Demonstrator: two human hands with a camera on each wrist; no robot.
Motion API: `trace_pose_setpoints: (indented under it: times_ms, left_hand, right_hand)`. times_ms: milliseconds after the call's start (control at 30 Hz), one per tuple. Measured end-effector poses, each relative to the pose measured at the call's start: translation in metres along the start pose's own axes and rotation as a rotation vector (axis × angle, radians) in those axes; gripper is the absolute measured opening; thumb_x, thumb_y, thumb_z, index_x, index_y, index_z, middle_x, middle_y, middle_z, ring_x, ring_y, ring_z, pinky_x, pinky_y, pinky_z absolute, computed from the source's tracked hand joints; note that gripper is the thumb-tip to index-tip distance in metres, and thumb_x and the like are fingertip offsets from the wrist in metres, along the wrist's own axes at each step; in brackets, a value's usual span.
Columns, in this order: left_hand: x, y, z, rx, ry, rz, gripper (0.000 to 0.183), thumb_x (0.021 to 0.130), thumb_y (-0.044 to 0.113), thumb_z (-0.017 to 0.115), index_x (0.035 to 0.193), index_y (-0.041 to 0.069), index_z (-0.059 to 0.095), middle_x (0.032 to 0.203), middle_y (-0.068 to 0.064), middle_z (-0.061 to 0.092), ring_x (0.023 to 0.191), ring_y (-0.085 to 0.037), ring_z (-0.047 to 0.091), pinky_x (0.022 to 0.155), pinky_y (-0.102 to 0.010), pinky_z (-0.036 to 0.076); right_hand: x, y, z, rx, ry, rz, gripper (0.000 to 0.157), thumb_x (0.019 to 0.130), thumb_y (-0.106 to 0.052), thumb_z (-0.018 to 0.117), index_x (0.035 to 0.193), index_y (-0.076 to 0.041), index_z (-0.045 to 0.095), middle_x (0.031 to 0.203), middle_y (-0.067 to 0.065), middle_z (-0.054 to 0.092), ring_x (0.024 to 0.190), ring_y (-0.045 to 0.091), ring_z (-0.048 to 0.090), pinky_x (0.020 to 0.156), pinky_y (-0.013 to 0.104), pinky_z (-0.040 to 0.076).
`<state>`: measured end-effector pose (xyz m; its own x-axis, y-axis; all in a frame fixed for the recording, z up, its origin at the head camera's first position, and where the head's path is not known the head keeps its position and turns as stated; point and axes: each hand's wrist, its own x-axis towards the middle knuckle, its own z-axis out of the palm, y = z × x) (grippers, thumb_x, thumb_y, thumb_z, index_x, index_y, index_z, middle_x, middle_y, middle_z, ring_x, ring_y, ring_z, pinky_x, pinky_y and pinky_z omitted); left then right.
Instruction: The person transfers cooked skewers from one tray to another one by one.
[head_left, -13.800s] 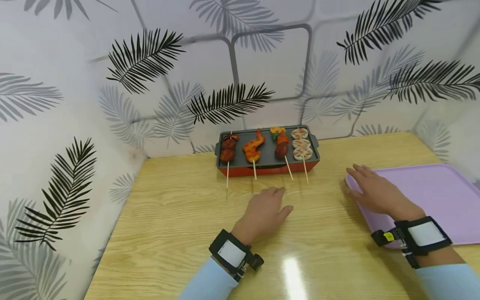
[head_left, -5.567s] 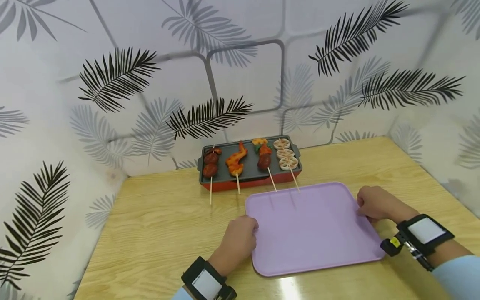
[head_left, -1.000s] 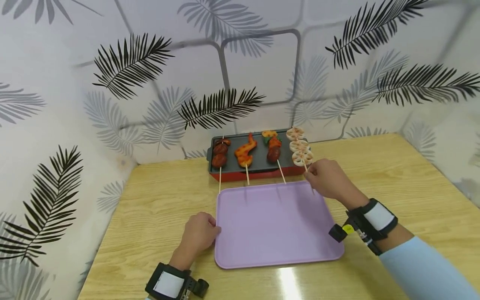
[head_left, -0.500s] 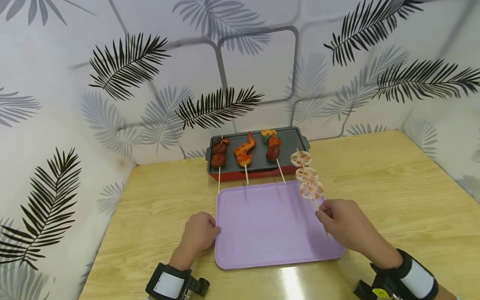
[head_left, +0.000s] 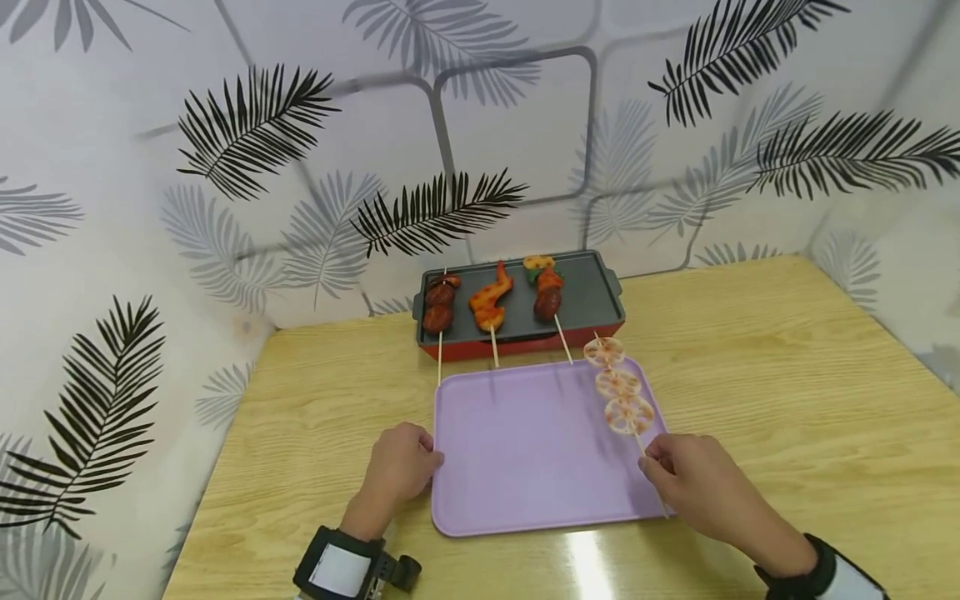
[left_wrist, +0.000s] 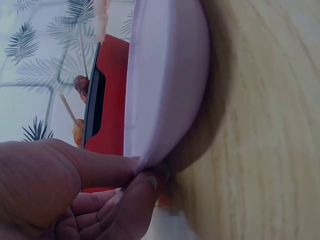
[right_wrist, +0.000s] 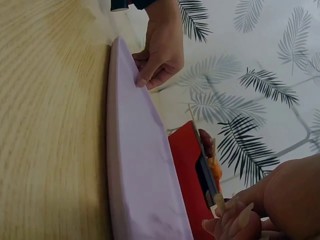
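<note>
Over the tray (head_left: 525,458), the lotus skewer (head_left: 628,414) points away, slanting left.

You have in view four skewers of food in total. Three of them are on the grill (head_left: 587,293): one brown meatball skewer (head_left: 438,310), one chicken wing skewer (head_left: 491,298) and one mixed skewer (head_left: 548,300). The fourth is one lotus root skewer (head_left: 617,384), and on it you can count three slices. You have also one lilac tray (head_left: 540,450) and one table (head_left: 337,392). Your hands are two, one left hand (head_left: 401,462) and one right hand (head_left: 697,483), with two black wrist straps (head_left: 341,567), one for each.
</note>
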<state>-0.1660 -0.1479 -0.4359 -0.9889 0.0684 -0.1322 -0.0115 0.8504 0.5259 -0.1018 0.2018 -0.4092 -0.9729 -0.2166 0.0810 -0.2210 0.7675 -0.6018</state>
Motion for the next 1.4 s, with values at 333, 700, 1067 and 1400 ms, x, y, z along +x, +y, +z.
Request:
trace_pose_setpoints:
  times_ms: [333, 700, 1067, 1400]
  left_hand:
    - [0.0, 0.0, 0.001, -0.021, -0.012, -0.021, 0.01, 0.085, 0.011, 0.072, 0.084, 0.002, 0.067, 0.065, -0.001, 0.059, 0.057, -0.014, 0.054, 0.051, -0.026, 0.043]
    - [-0.002, 0.002, 0.0, -0.009, -0.001, -0.001, 0.01, 0.085, 0.01, 0.072, 0.085, 0.001, 0.068, 0.066, -0.001, 0.059, 0.058, -0.014, 0.053, 0.052, -0.027, 0.043]
    - [-0.001, 0.003, -0.004, 0.002, -0.007, 0.015, 0.009, 0.085, 0.01, 0.071, 0.081, 0.003, 0.066, 0.063, -0.001, 0.056, 0.056, -0.014, 0.051, 0.05, -0.026, 0.04]
    - [-0.003, 0.001, -0.001, -0.026, -0.004, 0.016, 0.01, 0.085, 0.009, 0.07, 0.079, 0.003, 0.065, 0.061, -0.001, 0.055, 0.054, -0.014, 0.051, 0.049, -0.027, 0.04]
  right_hand:
    - [0.016, 0.02, 0.023, 0.026, -0.036, 0.07, 0.015, 0.087, -0.005, 0.064, 0.072, -0.008, 0.065, 0.058, -0.006, 0.05, 0.051, 0.008, 0.044, 0.047, 0.022, 0.034]
    - [0.022, 0.023, 0.027, 0.018, -0.102, 0.128, 0.014, 0.086, -0.01, 0.068, 0.072, -0.008, 0.067, 0.057, -0.005, 0.053, 0.051, 0.01, 0.047, 0.046, 0.023, 0.035]
    - [0.044, 0.025, 0.003, -0.101, -0.047, 0.042, 0.022, 0.087, -0.022, 0.07, 0.069, -0.013, 0.061, 0.058, -0.005, 0.05, 0.052, 0.011, 0.045, 0.047, 0.025, 0.034]
    - [0.13, 0.01, -0.024, -0.024, 0.009, -0.098, 0.021, 0.095, -0.022, 0.063, 0.088, -0.004, 0.07, 0.063, 0.0, 0.057, 0.053, 0.014, 0.048, 0.051, 0.03, 0.038]
